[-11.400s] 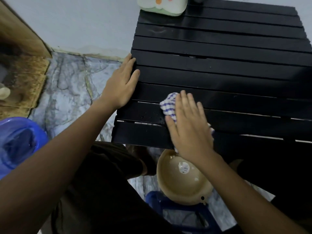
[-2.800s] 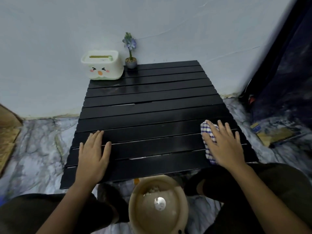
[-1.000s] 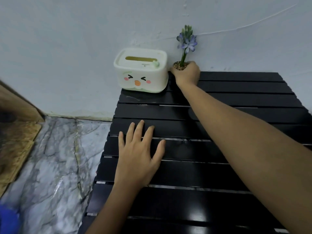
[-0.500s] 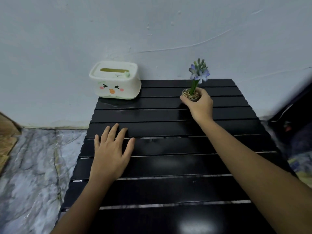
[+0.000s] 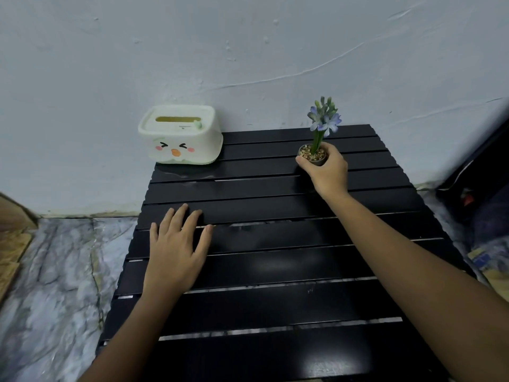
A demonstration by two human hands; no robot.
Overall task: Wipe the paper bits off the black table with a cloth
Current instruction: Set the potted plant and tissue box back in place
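Note:
The black slatted table (image 5: 275, 304) fills the lower middle of the view, and I see no paper bits on it. No cloth is in view. My left hand (image 5: 176, 252) lies flat on the slats near the table's left edge, fingers spread, holding nothing. My right hand (image 5: 327, 169) reaches to the far right part of the table and grips a small flower pot (image 5: 312, 155) with a blue-flowered stem. The pot sits low at the table surface; whether it touches the slats is unclear.
A white tissue box (image 5: 180, 135) with a cartoon face stands at the table's far left corner against the pale wall. Marbled floor (image 5: 55, 285) lies to the left. Dark fabric and clutter (image 5: 484, 216) sit at the right.
My right hand has carried the flower pot from beside the tissue box rightward along the back of the table. The cloth it held earlier is out of view. My left hand stays flat.

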